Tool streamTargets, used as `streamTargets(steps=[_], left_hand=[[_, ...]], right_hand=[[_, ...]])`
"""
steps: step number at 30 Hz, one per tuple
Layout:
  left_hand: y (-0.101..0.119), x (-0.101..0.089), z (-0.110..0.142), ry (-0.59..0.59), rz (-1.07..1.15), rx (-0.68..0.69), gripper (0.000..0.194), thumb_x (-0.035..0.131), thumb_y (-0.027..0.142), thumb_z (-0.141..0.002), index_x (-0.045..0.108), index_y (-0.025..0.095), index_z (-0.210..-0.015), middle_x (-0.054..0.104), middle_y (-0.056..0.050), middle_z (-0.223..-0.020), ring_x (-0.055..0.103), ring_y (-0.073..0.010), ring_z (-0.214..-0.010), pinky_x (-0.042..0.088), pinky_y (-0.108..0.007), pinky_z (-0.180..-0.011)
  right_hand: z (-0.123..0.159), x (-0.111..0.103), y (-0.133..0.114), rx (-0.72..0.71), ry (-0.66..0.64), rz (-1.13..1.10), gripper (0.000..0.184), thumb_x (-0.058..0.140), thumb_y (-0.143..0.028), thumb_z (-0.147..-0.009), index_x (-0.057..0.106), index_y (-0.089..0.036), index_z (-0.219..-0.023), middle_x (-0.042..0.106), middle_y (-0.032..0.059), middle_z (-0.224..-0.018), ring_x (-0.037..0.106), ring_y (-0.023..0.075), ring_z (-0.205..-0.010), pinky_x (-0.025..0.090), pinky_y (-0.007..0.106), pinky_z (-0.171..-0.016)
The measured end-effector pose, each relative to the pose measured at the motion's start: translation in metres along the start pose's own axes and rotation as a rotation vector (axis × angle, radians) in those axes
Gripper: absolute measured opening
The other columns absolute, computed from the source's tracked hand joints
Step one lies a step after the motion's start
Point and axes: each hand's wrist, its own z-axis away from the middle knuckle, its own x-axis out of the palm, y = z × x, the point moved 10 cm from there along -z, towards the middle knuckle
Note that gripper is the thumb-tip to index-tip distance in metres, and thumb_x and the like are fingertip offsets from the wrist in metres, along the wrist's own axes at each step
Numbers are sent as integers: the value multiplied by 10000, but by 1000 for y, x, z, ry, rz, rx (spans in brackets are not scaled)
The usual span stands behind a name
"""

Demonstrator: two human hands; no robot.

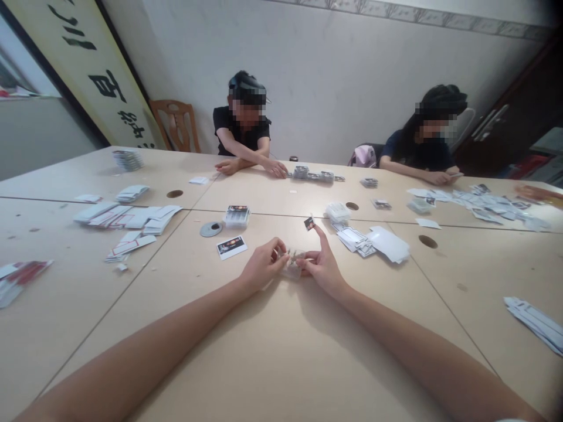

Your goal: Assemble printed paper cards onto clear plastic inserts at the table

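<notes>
Between my two hands, just above the near part of the table, is a small clear plastic case (291, 271) with small pale pieces in it. My left hand (263, 266) is closed on its left side, thumb and fingertips at the top edge. My right hand (328, 271) grips the right side with the thumb and lower fingers. Its index finger points up, and a small dark printed sticker (309, 223) clings to the tip. Ahead and left lies a dark printed card (231, 247) with a white border. Behind that card stands a stack of clear cases (236, 218).
Left of the stack is a grey cable-hole cover (211, 228). White cards (127, 215) spread over the left of the table; clear sheets (389, 244) and cases (338, 212) lie right. Across the table, two people handle small items near a row of stacked packs (314, 174).
</notes>
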Motion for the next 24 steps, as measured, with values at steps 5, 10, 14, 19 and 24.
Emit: streamTargets(steps=[5, 10, 14, 19, 24], left_hand=[[2, -1, 0, 13, 41, 8, 119, 523, 314, -891, 506, 200, -918, 567, 6, -837, 548, -115, -675, 422, -220, -579], [-1, -1, 0, 47, 164, 4, 305, 551, 320, -877, 429, 229, -1142, 538, 8, -877, 585, -115, -691, 454, -192, -543], [-11, 1, 0, 36, 303, -101, 476, 579, 368, -856, 412, 255, -1287, 499, 6, -917, 587, -92, -589, 437, -169, -426], [-19, 4, -1, 19, 357, -168, 359, 576, 387, -859, 553, 191, -1158, 570, -22, -873, 642, -125, -621, 507, -189, -455], [-19, 5, -1, 27, 474, -164, 470, 611, 340, -822, 456, 254, -1257, 526, -35, -1059, 682, -139, -714, 585, -241, -522]], right_hand=[[-1, -4, 0, -33, 32, -40, 1069, 790, -310, -703, 101, -329, -1521, 730, 1, -846, 729, 213, -708, 622, 402, -693], [-2, -10, -8, -69, 103, -109, 843, 780, -344, -727, 268, -316, -1395, 717, 83, -1094, 729, 228, -847, 615, 412, -749], [1, -31, -17, -134, 294, -146, 460, 740, -352, -767, 467, -258, -1126, 672, 79, -1184, 691, 221, -1002, 602, 334, -751], [6, -40, -30, -273, 348, -124, 243, 661, -400, -839, 503, -216, -854, 658, 5, -793, 710, 182, -702, 551, 254, -514], [5, -33, -27, -267, 287, -48, 291, 733, -359, -782, 489, -206, -741, 561, -53, -633, 662, 141, -530, 520, 231, -445]])
